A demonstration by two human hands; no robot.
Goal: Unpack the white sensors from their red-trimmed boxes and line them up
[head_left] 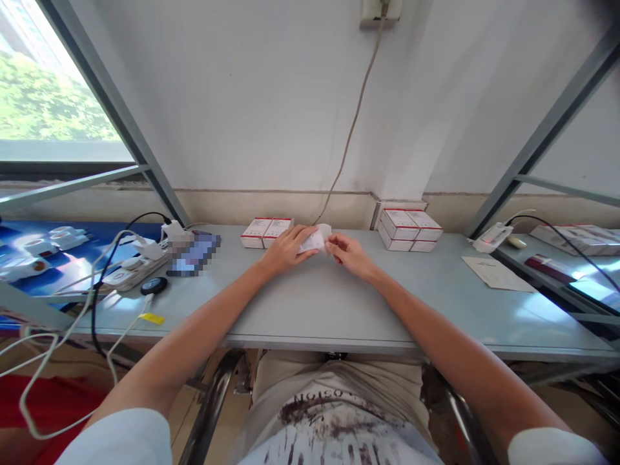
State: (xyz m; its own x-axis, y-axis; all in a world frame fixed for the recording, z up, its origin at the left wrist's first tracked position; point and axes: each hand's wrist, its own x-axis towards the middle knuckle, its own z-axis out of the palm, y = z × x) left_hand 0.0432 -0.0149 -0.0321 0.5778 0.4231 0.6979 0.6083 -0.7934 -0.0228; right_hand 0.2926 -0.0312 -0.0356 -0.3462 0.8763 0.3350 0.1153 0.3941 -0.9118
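A small white packet (311, 242) lies at the middle of the grey table, with faint print on its face. My left hand (289, 248) is closed over its left side, thumb along the near edge. At the packet's right end, my right hand (349, 254) has thumb and fingers pinched together on a pale flap-like edge. Part of the packet is hidden under the left fingers. Just behind my left hand are white boxes with red edges (264, 231), side by side.
Stacked white-and-red boxes (411, 229) stand right of my hands by the wall. A paper sheet (497, 273) lies farther right. On the left are a phone (194, 252), a power strip (133, 270), a round black device (154, 285) and loose cables. Metal frame posts rise at both sides.
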